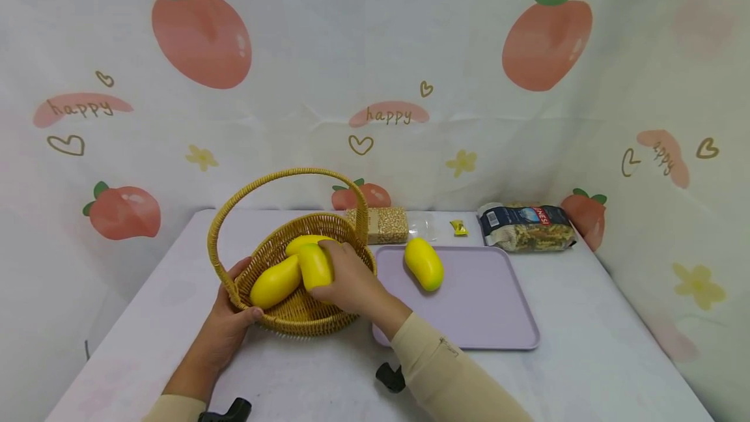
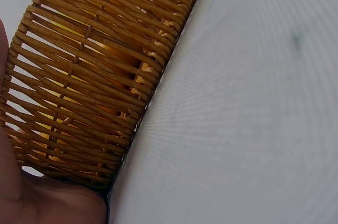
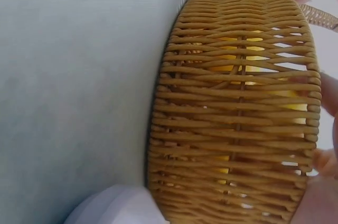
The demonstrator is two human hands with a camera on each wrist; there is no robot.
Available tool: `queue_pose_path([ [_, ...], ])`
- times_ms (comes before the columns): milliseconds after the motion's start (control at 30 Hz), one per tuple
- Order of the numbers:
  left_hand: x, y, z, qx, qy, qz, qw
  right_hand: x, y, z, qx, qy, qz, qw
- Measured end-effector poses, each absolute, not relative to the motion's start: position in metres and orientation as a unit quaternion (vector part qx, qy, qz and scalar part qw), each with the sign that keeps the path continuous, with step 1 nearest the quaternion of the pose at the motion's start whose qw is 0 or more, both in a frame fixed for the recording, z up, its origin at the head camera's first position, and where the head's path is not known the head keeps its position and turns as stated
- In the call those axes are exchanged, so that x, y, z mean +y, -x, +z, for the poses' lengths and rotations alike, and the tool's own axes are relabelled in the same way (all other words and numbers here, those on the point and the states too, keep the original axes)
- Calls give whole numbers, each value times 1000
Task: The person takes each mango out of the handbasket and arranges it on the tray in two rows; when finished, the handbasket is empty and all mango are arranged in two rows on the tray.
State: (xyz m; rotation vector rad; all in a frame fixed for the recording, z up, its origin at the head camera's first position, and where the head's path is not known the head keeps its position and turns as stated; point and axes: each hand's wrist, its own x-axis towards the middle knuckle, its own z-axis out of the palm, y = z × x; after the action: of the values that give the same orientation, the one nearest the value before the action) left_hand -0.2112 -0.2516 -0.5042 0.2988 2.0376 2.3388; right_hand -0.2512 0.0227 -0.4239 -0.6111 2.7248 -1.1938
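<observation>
My left hand (image 1: 231,321) grips the left side of a wicker basket (image 1: 307,326), with the thumb over the rim. In the left wrist view, that hand (image 2: 50,203) lies against the basket's woven wall (image 2: 90,81). My right hand (image 1: 354,282) reaches over the basket's right rim and holds a yellow mango (image 1: 314,267) inside it. Left of this lies another mango (image 1: 275,283), and behind it a third mango (image 1: 305,241) is partly hidden. In the right wrist view, the basket wall (image 3: 237,113) covers most of the held mango.
A lilac tray (image 1: 480,305) lies right of the basket, with one mango (image 1: 424,264) on it. Along the back are a bag of pale grains or beans (image 1: 389,225), a small yellow wrapped sweet (image 1: 459,227) and a pasta bag (image 1: 527,226). The basket's tall handle (image 1: 293,172) arches above.
</observation>
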Motion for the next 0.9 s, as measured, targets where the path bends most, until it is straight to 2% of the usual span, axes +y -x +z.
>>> queue_pose_path([
  [400, -258, 205, -504, 652, -90, 753, 8, 46, 229, -418, 848, 261, -461, 26],
  [600, -262, 202, -503, 657, -90, 748, 5, 65, 219, -424, 794, 274, -542, 16],
  [900, -255, 210, -505, 664, -94, 741, 12, 72, 222, -423, 798, 270, -536, 54],
])
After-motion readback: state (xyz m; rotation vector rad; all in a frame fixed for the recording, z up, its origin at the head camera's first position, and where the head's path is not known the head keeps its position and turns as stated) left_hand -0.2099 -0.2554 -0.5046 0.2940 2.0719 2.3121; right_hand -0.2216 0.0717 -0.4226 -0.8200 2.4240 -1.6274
